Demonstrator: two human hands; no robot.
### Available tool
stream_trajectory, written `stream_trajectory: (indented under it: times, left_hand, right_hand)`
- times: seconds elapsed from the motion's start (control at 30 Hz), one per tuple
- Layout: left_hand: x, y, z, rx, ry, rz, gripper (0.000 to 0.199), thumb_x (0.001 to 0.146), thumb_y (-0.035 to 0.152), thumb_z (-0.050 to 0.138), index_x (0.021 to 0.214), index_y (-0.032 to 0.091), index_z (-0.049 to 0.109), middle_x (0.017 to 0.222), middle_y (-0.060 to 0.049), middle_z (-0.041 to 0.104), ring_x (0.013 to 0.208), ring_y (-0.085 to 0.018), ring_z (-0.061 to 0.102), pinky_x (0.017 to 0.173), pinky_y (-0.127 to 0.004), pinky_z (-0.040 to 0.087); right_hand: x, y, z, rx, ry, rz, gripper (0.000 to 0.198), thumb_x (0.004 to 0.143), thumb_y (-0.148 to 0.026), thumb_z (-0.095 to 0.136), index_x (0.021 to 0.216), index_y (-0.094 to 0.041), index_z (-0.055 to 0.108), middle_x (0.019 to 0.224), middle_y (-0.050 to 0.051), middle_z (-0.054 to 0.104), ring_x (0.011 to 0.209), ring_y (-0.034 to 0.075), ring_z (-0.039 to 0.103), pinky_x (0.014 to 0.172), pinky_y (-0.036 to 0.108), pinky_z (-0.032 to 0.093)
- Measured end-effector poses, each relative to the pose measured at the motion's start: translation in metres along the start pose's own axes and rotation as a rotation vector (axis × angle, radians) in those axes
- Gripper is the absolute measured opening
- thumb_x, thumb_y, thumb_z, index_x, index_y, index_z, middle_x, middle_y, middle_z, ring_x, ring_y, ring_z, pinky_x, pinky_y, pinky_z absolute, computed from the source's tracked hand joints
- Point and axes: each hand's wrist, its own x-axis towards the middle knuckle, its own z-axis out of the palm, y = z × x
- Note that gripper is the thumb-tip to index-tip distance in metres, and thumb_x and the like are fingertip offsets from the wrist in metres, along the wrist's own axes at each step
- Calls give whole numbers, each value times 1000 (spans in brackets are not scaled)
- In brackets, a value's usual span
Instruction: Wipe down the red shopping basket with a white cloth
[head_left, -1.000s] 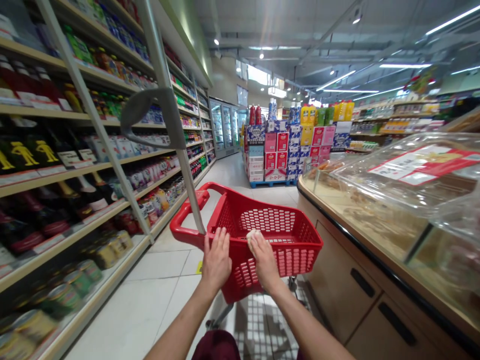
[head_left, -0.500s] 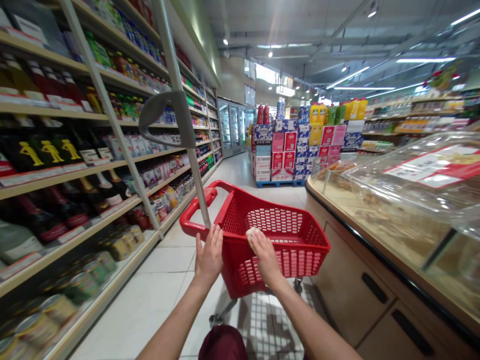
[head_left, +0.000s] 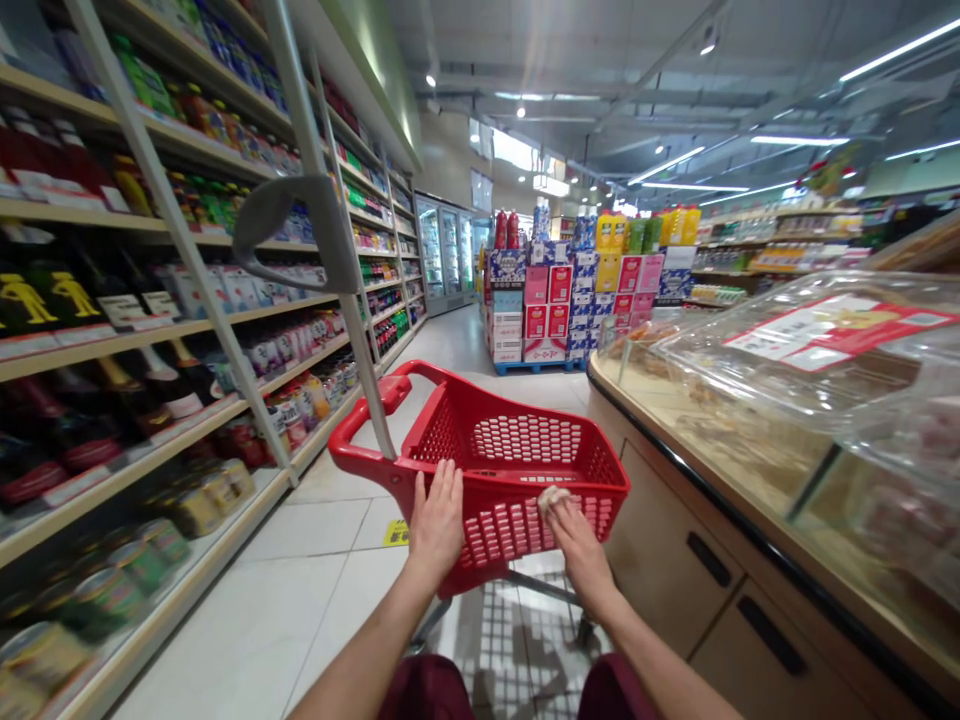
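A red plastic shopping cart [head_left: 510, 400] stands side-on before me, its basket perforated and nothing visible inside. My left hand [head_left: 439, 515] lies flat against the near side of the basket, close to the handle end, fingers stretched out. Against the perforated side wall, nearer the far end, my right hand [head_left: 576, 540] presses a crumpled whitish cloth [head_left: 553, 500] with its fingertips. From the handle end of the cart rises a metal pole [head_left: 367, 370] with a grey plastic loop [head_left: 300, 235] on it.
Shelves of bottles and cans [head_left: 172, 330] line the left side. On the right is a wooden counter [head_left: 675, 530] with clear plastic covers [head_left: 795, 370]. Stacked drink cartons [head_left: 551, 310] stand on a blue pallet ahead, with glass-door fridges [head_left: 446, 245] behind.
My right hand has moved the cloth right and down, from the basket's rim onto its side wall. My left hand has shifted slightly along the cart. The view has turned a little right.
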Motion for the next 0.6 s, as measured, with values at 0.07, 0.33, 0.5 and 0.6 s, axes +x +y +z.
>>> stream_trajectory:
  times: [0.07, 0.33, 0.5, 0.6]
  left_hand:
    - [1, 7, 2, -7, -15, 7, 55, 72, 12, 33, 127, 8, 37, 137, -11, 31, 129, -21, 22, 106, -46, 10]
    - [9, 34, 12, -10, -18, 33, 54, 73, 10, 30, 127, 7, 36, 137, -12, 32, 129, -21, 23, 105, -48, 11]
    - [8, 27, 12, 4, -18, 45, 56, 72, 9, 30, 128, 10, 35, 139, -8, 29, 129, -20, 22, 105, -47, 12]
    - [6, 28, 13, 1, -13, 33, 57, 71, 10, 32, 129, 11, 34, 139, -8, 29, 129, -20, 22, 105, -47, 11]
  right_hand:
    - [-22, 17, -11, -13, 13, 0, 55, 79, 3, 29, 125, -23, 42, 127, 5, 47, 126, 15, 27, 100, 39, 33]
    - [44, -17, -17, 55, 168, 124, 53, 83, -3, 31, 131, -25, 32, 134, 4, 38, 128, 16, 23, 103, 41, 27]
    - [55, -11, 5, 56, 44, 109, 49, 83, -4, 29, 124, -26, 43, 128, 3, 46, 127, 14, 27, 100, 39, 31]
    - [29, 25, -6, -23, 18, 277, 48, 82, -4, 28, 121, -25, 48, 128, 4, 46, 125, 16, 30, 99, 41, 30]
